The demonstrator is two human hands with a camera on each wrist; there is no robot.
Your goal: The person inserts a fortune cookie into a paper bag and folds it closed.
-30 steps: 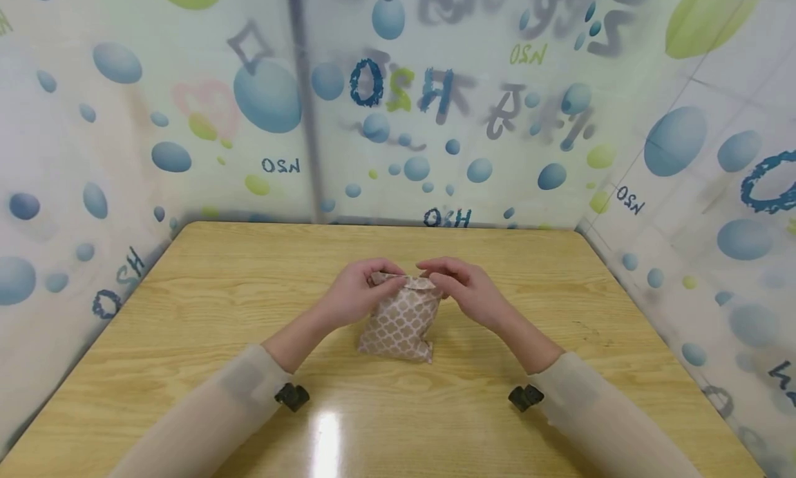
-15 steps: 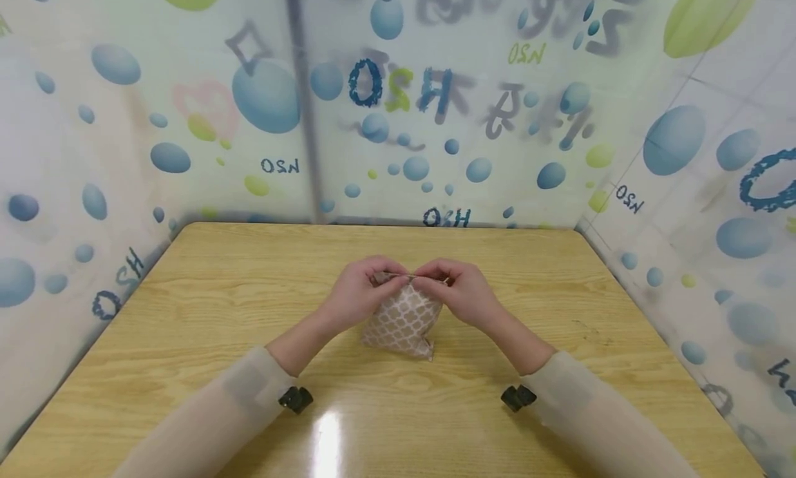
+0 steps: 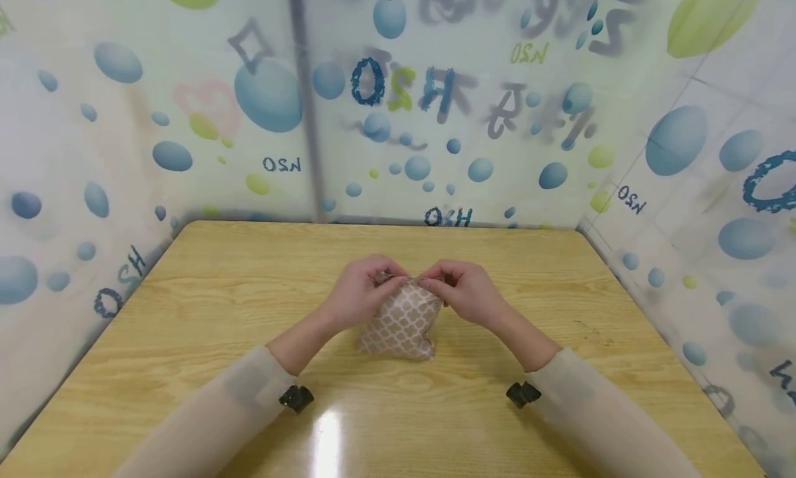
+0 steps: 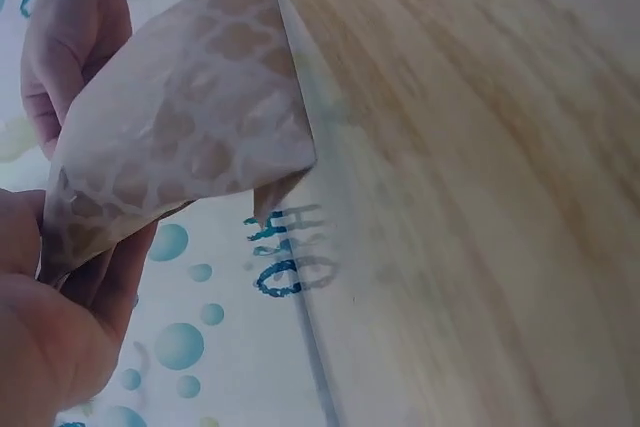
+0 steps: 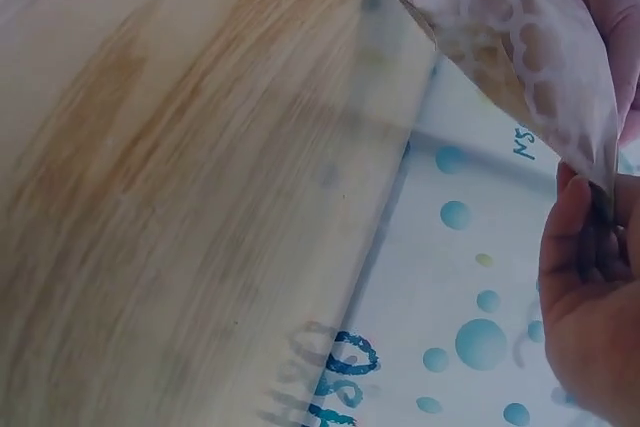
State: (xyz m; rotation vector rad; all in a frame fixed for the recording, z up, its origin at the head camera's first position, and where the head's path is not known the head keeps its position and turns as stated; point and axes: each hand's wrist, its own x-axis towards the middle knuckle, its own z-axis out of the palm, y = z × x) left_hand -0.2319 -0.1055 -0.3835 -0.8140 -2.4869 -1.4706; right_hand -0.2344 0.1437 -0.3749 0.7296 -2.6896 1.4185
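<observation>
A small beige pouch (image 3: 401, 322) with a white lattice pattern stands roughly upright over the middle of the table, its top edge between both hands. My left hand (image 3: 363, 291) pinches that edge at the left with thumb and fingers. On the other side my right hand (image 3: 466, 290) pinches the edge near its right end, the two thumbs close together. The left wrist view shows the pouch (image 4: 190, 97) bulging below the grip. In the right wrist view its side (image 5: 510, 37) tapers towards the fingers. What the pouch holds is hidden.
The wooden table (image 3: 249, 271) has a bright glare patch near its front. Walls with printed blue and green bubbles (image 3: 267, 94) close in the back and both sides. Small black devices (image 3: 296, 398) sit at the wrists.
A second ago the right hand's fingers were loose beside the pouch top. They closed on its edge near the left hand, then shifted slightly right along it. The left hand stayed nearly still.
</observation>
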